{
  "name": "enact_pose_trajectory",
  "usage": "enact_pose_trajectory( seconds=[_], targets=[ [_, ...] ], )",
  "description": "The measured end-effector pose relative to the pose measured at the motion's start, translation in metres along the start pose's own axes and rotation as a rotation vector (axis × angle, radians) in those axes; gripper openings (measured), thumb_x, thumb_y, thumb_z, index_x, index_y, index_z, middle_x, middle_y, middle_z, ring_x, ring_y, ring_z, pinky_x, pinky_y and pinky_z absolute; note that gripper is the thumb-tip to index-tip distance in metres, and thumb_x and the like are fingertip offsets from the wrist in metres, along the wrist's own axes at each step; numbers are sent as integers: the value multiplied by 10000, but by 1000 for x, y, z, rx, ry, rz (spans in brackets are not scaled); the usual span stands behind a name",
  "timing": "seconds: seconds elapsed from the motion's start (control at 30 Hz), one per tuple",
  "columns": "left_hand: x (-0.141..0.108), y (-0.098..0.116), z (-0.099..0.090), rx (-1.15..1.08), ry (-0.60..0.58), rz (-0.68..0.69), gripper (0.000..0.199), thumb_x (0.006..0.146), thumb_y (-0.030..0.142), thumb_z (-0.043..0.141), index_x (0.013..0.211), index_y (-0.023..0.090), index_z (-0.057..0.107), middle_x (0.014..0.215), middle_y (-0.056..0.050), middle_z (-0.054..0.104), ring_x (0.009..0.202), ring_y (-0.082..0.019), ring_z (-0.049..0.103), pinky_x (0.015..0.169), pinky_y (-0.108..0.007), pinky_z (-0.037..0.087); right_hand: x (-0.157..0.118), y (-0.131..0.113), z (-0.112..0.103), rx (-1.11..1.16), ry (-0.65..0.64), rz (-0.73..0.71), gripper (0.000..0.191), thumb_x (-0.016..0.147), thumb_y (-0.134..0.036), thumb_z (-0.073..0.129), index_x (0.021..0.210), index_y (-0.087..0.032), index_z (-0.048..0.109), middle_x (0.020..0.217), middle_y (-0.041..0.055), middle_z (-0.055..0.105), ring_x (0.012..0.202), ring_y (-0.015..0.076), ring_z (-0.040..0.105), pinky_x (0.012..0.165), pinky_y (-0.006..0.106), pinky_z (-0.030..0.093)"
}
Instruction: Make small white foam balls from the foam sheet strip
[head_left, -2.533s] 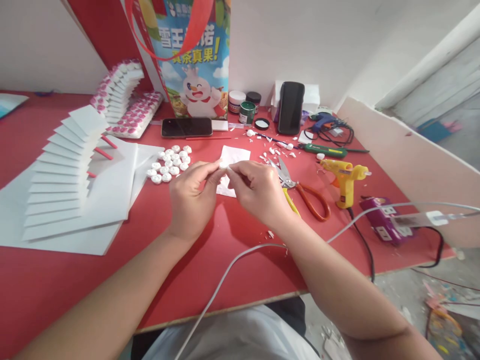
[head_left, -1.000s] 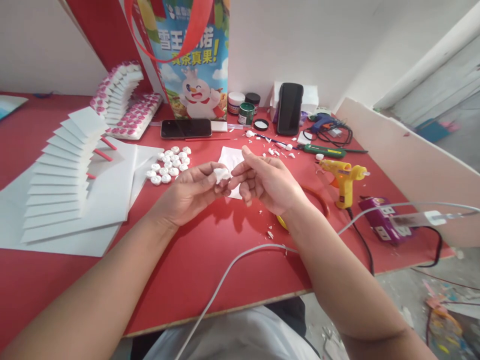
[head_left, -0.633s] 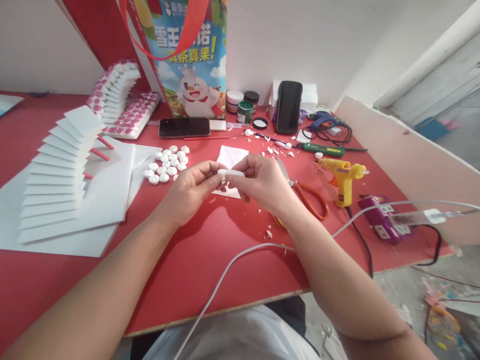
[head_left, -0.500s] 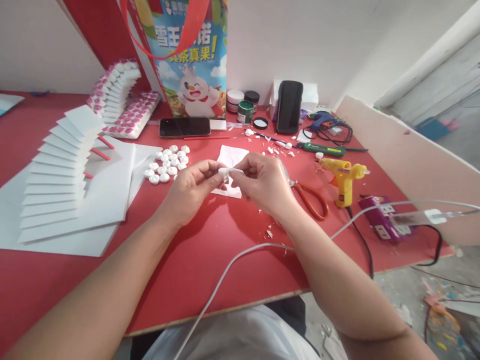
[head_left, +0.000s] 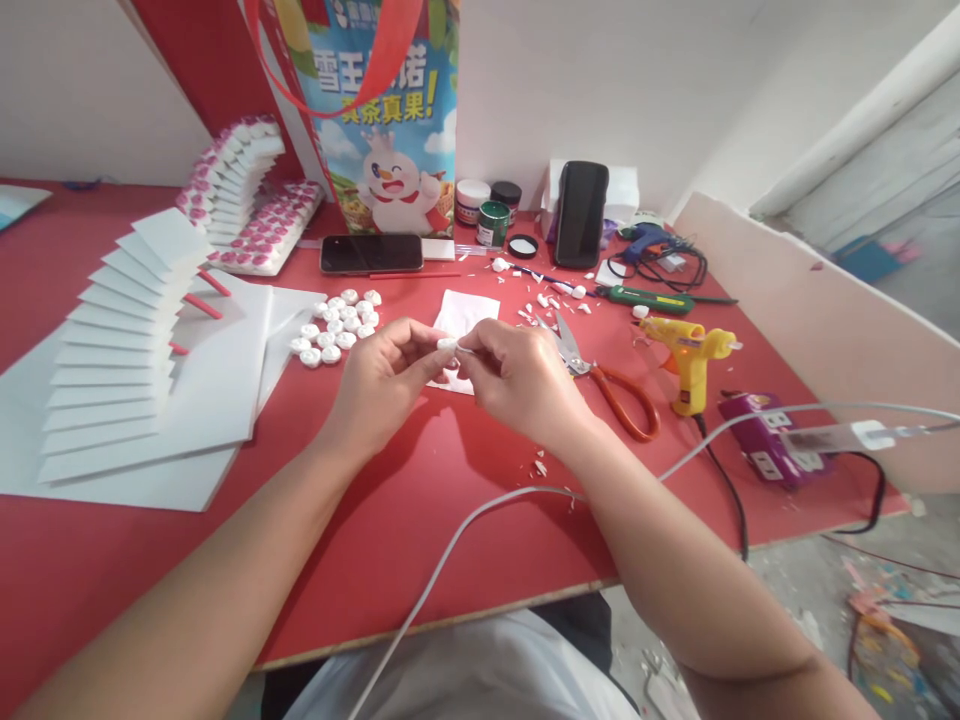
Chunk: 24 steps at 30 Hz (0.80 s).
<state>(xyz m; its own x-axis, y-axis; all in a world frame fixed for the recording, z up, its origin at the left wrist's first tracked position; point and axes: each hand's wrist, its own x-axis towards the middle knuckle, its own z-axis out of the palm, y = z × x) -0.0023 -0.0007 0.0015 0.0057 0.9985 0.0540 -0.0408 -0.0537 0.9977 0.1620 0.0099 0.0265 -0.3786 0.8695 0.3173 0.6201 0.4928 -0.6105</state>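
Observation:
Between the thumb and fingers of my left hand is a small white rolled piece, seemingly of soft clay or foam. My right hand is closed in a pinch at the right side of the same piece, on what looks like its thin white end. Fingertips hide part of it. Both hands are held over a white sheet of paper on the red table. Left of them lies a cluster of small white rosettes. Orange-handled pliers or cutters lie just right of my right hand.
A yellow glue gun, a green screwdriver and a purple box occupy the right. A pale cable crosses under my right forearm. Fanned white boards stand at left. Phones, paint jars and a bag are behind.
My right hand has shifted slightly and its fingers have turned inward at the piece. The white strip that showed between the hands is now shorter. More of the cutters' jaws shows.

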Motion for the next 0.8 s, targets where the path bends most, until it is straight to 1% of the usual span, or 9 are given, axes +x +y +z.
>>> enact_pose_trajectory(
  seconds=[0.13, 0.2, 0.37, 0.43, 0.53, 0.67, 0.73, 0.8],
  targets=[
    [0, 1, -3, 69, -66, 19, 281, 799, 388, 794, 986, 180, 767, 836, -33, 750, 743, -169, 670, 727, -290, 556, 0, 3, 0, -31, -34, -43, 140, 875, -117, 540, 761, -149, 614, 634, 1, 604, 550, 97, 447, 592, 246, 309],
    [-1, 1, -4, 146, -81, 52, 237, 839, 367, 749, 993, 189, 777, 867, -36, 764, 758, -172, 675, 743, -290, 554, 1, 2, 1, -34, -40, -17, 138, 868, -111, 551, 753, -148, 618, 632, 3, 606, 555, 100, 458, 599, 250, 316],
    [-3, -2, -1, 310, -47, 129, 206, 903, 343, 672, 1027, 209, 768, 929, -35, 782, 766, -166, 686, 735, -269, 546, 2, -6, 0, 89, -50, 243, 164, 868, -117, 582, 714, -161, 620, 611, 4, 612, 564, 111, 513, 602, 251, 342],
    [-4, -2, 1, 337, -30, 136, 200, 906, 344, 671, 1021, 207, 763, 909, -31, 784, 767, -165, 690, 731, -263, 547, 3, -7, -1, 128, -43, 295, 179, 871, -132, 598, 695, -162, 608, 614, 9, 617, 573, 114, 532, 603, 250, 351],
    [-5, -1, 0, 355, -17, 130, 172, 895, 319, 684, 995, 202, 761, 856, -15, 778, 736, -158, 686, 718, -256, 549, 3, -7, -3, 97, -60, 245, 150, 877, -128, 587, 733, -163, 611, 623, 4, 621, 567, 112, 529, 601, 250, 343],
    [-4, 0, -1, 356, -14, 124, 130, 863, 285, 709, 949, 202, 761, 838, -2, 778, 717, -157, 692, 711, -255, 550, 1, -2, -5, 14, -101, 99, 128, 882, -102, 545, 795, -152, 624, 674, 16, 648, 577, 109, 519, 603, 249, 328],
    [-4, 0, -2, 370, -27, 121, 119, 851, 291, 723, 923, 204, 759, 823, 0, 779, 709, -161, 692, 701, -255, 544, 0, 2, -7, -25, -110, 21, 128, 878, -96, 536, 799, -145, 623, 709, 28, 662, 591, 110, 513, 605, 250, 320],
    [-5, 1, -2, 396, -44, 118, 116, 845, 307, 732, 899, 209, 761, 803, -2, 778, 701, -166, 688, 688, -258, 536, 0, 4, -9, -67, -128, -35, 130, 865, -83, 530, 791, -142, 620, 703, 26, 652, 590, 111, 493, 605, 252, 310]
  ],
)
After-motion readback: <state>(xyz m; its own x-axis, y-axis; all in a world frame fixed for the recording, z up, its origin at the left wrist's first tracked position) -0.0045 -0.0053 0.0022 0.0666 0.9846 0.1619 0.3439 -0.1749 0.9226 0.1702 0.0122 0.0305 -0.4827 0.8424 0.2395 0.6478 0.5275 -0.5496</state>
